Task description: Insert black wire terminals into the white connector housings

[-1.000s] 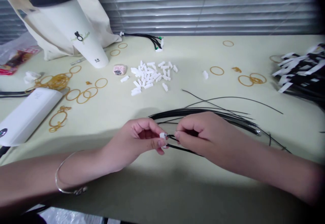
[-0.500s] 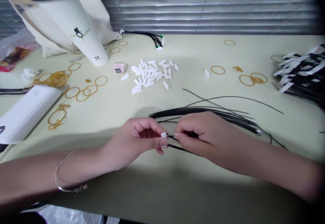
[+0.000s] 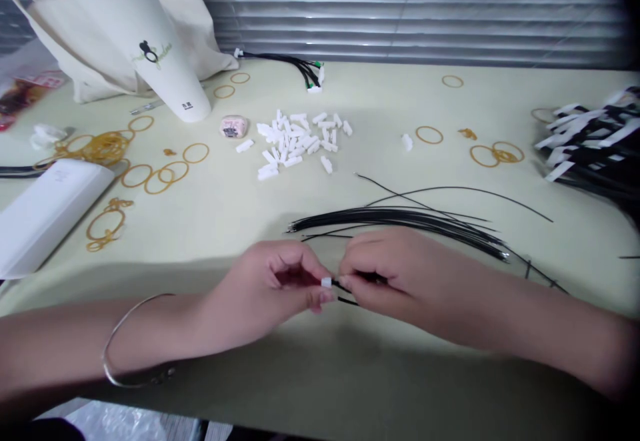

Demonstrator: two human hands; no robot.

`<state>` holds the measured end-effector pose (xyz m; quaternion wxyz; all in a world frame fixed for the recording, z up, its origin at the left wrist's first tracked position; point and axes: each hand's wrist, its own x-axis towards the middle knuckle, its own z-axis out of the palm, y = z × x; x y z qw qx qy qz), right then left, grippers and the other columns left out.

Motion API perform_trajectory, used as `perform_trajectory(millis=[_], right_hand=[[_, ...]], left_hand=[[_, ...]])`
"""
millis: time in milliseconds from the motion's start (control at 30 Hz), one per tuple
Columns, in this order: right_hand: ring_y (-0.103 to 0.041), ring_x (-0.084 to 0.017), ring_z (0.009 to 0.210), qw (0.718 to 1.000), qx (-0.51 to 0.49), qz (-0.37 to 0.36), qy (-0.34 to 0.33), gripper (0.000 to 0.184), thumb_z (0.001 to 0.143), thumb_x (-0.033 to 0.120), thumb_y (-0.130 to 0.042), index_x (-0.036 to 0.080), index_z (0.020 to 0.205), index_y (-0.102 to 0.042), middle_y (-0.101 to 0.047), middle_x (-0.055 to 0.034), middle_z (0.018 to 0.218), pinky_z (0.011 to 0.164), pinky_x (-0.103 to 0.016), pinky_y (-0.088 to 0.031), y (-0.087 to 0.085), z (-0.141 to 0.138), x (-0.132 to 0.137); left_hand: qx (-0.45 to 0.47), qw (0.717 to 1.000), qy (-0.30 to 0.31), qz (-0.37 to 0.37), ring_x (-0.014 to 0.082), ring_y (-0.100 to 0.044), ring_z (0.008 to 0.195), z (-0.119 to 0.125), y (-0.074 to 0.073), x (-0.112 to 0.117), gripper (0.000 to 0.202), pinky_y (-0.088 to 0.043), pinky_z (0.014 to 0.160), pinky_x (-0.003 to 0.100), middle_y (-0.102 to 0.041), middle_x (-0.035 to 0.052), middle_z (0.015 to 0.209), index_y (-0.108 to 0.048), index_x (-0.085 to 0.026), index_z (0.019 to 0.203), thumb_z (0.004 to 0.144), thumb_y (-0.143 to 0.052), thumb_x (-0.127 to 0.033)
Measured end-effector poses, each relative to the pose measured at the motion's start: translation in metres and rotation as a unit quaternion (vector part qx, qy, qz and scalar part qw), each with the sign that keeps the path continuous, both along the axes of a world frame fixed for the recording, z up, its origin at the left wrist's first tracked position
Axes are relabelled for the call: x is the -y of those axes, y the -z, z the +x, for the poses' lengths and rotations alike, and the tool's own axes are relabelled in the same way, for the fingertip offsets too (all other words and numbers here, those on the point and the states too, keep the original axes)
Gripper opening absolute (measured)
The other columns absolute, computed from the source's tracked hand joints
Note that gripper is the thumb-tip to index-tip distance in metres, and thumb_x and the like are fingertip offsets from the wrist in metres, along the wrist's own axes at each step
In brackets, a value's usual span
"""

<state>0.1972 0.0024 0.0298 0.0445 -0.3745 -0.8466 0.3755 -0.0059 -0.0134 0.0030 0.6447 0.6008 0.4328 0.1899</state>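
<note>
Pinching a white plastic connector, the left hand faces the right hand, which pinches a black wire; the wire bundle lies almost level at 1 o'clock, nearer the right hand.

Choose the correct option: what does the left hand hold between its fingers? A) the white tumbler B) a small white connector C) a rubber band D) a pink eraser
B. The left hand pinches a small white connector, and a black wire runs from it into the right hand.

light: dim, even | shadow: soft, below left hand | corners: dark, warped | blur: slight
</note>
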Motion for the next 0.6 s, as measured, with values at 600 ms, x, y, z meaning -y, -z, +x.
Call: perform_trajectory(millis=[600], right_hand=[[-0.043,-0.012,0.069,0.964,0.008,0.235,0.124,0.007,0.084,0.009,-0.044,0.013,0.079,-0.048,-0.051,-0.0034,0.078,0.059,-0.023,-0.035,0.03,-0.001,-0.01]], left_hand=[[0.036,0.996,-0.003,-0.082,0.0071,-0.062,0.068,0.001,0.002,-0.005,0.01,-0.049,0.065,0.015,-0.064,-0.0005,0.072,-0.059,-0.013,0.083,0.077,-0.064,-0.02]])
